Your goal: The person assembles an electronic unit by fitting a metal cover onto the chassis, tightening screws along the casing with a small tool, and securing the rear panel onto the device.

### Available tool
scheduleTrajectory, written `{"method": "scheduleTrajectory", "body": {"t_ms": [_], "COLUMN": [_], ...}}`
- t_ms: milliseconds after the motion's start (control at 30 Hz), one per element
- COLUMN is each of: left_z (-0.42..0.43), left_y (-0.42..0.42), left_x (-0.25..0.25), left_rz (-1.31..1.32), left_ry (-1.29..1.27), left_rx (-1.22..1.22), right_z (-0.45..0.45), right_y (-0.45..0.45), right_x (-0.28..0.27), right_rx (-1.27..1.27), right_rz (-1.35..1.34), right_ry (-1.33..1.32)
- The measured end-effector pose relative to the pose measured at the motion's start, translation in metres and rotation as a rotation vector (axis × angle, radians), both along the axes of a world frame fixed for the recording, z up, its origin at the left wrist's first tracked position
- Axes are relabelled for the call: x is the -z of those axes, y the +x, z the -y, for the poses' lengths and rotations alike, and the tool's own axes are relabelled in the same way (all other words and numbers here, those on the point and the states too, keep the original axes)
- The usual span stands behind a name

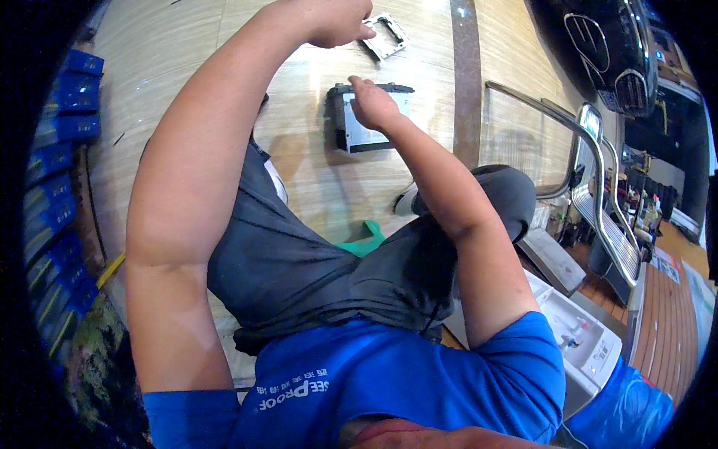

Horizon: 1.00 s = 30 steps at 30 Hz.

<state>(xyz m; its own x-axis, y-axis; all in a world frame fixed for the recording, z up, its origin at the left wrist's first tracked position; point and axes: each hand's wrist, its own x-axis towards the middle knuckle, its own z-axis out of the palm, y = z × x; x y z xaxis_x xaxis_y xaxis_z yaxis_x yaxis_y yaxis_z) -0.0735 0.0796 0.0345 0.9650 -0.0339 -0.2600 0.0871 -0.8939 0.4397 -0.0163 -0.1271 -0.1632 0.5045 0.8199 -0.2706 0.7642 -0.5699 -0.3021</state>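
Note:
My left hand point(340, 22) is at the top edge, partly cut off. Its visible thumb and finger are apart, beside a white and black bracket-like frame point(387, 39) on the floor; whether they touch is unclear. My right hand point(374, 106) rests over the front part of a boxy metal device point(365, 133) with a silver top and black edges. Its fingers point toward the device's far black edge, and the thumb side is hard to make out.
A green object point(365, 239) lies between my legs. Chrome tube furniture point(591, 157) stands at right, near a white tray point(594, 348) and blue plastic point(624, 411). Blue boxes point(75, 105) line the left. A dark glossy object point(609, 56) is at upper right.

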Motion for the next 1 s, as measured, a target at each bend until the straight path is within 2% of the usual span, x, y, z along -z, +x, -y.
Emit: {"method": "scheduleTrajectory", "body": {"t_ms": [167, 233, 367, 433, 567, 633, 767, 833, 1000], "left_z": [0.003, 0.001, 0.001, 0.001, 0.003, 0.004, 0.002, 0.001, 0.003], "left_y": [0.004, 0.001, 0.003, 0.007, 0.000, 0.000, 0.000, 0.005, 0.004], "left_x": [0.002, -0.001, 0.002, 0.008, -0.006, -0.006, -0.004, 0.005, 0.000], "left_rz": [-0.039, 0.003, 0.002, -0.021, -0.017, -0.017, -0.038, -0.034, -0.044], "left_ry": [0.012, -0.021, -0.019, 0.017, -0.011, -0.021, -0.035, 0.005, 0.006], "left_rx": [-0.021, -0.008, -0.007, -0.010, -0.016, -0.033, -0.036, -0.040, -0.026], "right_z": [0.001, -0.009, 0.001, 0.004, 0.001, -0.004, 0.001, 0.002, -0.005], "right_y": [0.003, -0.001, 0.000, 0.002, 0.002, 0.000, -0.003, 0.000, -0.001], "right_x": [-0.002, -0.018, -0.001, 0.004, 0.006, -0.002, 0.001, 0.005, -0.007], "right_rx": [-0.008, 0.135, 0.052, -0.074, -0.027, 0.038, 0.028, -0.065, 0.006], "right_rz": [-0.086, -0.137, -0.051, -0.025, -0.006, -0.067, -0.012, -0.010, -0.041], "right_ry": [-0.042, -0.257, -0.088, 0.041, -0.058, -0.227, -0.096, -0.054, -0.198]}}
